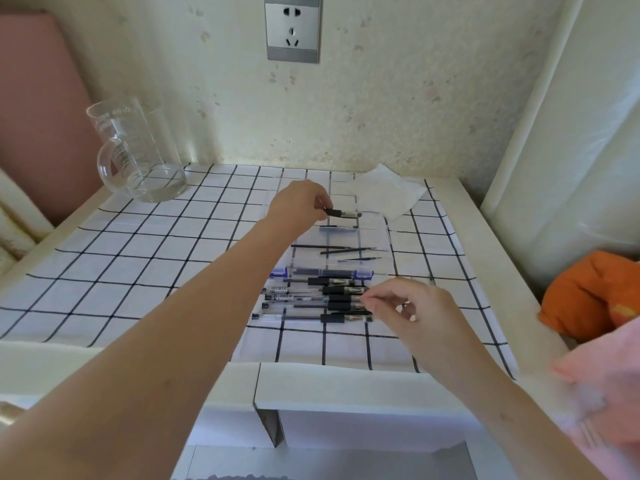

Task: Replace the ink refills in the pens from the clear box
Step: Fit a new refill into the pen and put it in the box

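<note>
Setting: a room in a home, not a workplace. Evidence:
- Cream wallpaper (pixel 398 116) with a faint flower print, and a household wall socket (pixel 293 27) set in it.
- White bench (pixel 498 258) under a white cloth (pixel 138 258) with dark grid lines.
- Glass measuring jug (pixel 138 154) at the far left corner.
- Pink padded panel (pixel 38 109) against the left wall.
- Orange cushion (pixel 585 296) beside the bench, right.
- Crumpled tissue (pixel 388 192) near the wall.
- Pens (pixel 332 299) in a row on the cloth.
</note>
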`<state>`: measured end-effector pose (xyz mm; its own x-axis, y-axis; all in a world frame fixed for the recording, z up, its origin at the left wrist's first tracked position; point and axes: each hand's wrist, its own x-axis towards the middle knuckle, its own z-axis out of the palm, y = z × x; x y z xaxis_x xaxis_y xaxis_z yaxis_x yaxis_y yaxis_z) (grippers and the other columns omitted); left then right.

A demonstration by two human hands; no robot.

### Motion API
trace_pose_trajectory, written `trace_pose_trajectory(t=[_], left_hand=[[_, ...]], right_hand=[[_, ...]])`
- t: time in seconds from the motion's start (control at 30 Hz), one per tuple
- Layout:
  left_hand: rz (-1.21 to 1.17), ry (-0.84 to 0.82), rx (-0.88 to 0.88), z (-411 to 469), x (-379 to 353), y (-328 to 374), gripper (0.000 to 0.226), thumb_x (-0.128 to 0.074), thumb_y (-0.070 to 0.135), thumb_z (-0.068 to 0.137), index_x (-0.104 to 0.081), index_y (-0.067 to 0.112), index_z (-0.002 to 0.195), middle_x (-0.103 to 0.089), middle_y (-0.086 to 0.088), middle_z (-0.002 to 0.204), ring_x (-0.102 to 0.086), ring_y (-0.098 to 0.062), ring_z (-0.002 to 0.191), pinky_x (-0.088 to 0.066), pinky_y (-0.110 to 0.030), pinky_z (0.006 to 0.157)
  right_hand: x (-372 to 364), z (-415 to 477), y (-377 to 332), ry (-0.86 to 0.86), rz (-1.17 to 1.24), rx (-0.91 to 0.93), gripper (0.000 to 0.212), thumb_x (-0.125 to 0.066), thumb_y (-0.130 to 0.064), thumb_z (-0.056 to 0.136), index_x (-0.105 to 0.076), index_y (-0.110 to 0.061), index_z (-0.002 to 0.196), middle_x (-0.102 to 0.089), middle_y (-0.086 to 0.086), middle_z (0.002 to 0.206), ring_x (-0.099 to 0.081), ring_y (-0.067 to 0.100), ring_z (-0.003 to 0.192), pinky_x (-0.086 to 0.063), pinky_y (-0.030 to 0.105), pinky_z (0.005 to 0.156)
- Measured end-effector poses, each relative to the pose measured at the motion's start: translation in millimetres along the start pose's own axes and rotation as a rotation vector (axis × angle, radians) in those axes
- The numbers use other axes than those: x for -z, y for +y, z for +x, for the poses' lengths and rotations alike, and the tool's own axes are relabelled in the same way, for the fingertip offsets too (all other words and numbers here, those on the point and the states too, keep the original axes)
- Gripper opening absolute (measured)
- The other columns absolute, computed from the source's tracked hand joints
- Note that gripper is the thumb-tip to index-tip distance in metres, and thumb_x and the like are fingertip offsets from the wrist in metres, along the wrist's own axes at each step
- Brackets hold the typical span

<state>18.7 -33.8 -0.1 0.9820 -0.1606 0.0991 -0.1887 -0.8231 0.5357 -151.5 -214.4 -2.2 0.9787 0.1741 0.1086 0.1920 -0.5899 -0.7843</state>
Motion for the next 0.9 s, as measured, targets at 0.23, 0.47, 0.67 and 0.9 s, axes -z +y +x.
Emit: trace_pose_trajectory(t=[0.23,0.47,0.67,0.9], left_hand=[[-0.042,0.046,0.0,-0.3,-9.6,-13.9,0.015,-0.06,0.011,0.085,-0.069,0.016,0.096,-0.069,-0.003,0.101,-0.06,-0.014,0.093,-0.046,-0.025,0.081],[-0.125,0.068,-0.081,-51.1,4.9,0.5,0.013,-0.06,0.02,0.088,-0.07,0.022,0.096,-0.069,0.007,0.096,-0.054,0.005,0.076,-0.04,-0.007,0.069],[-0.166,0.048,-0.082,-132.9,18.9,13.4,0.011,-0.061,0.025,0.086,-0.069,0.032,0.091,-0.066,0.018,0.085,-0.057,0.004,0.078,-0.04,-0.001,0.068],[-0.011,0.049,-0.19,-175.9,-10.9,-1.5,0.019,-0.069,0.022,0.081,-0.068,0.027,0.099,-0.066,0.015,0.095,-0.058,0.001,0.087,-0.05,-0.02,0.076]], right_hand=[[3.0,1.0,1.2,0.001,-0.001,0.001,0.014,-0.059,-0.02,0.088,-0.071,-0.026,0.089,-0.068,-0.016,0.081,-0.055,-0.004,0.078,-0.039,0.006,0.063],[3.3,2.6,0.9,-0.002,-0.034,0.005,0.014,-0.06,-0.019,0.088,-0.072,-0.027,0.088,-0.068,-0.017,0.081,-0.054,-0.006,0.079,-0.039,0.006,0.065],[-2.4,2.5,6.2,-0.04,-0.159,0.008,0.014,-0.062,-0.017,0.087,-0.07,-0.027,0.09,-0.061,-0.016,0.08,-0.051,-0.009,0.073,-0.039,0.01,0.064],[-10.6,4.1,12.5,-0.051,-0.243,0.045,0.014,-0.064,-0.015,0.085,-0.069,-0.024,0.095,-0.051,-0.022,0.076,-0.048,-0.014,0.071,-0.036,0.007,0.062]])
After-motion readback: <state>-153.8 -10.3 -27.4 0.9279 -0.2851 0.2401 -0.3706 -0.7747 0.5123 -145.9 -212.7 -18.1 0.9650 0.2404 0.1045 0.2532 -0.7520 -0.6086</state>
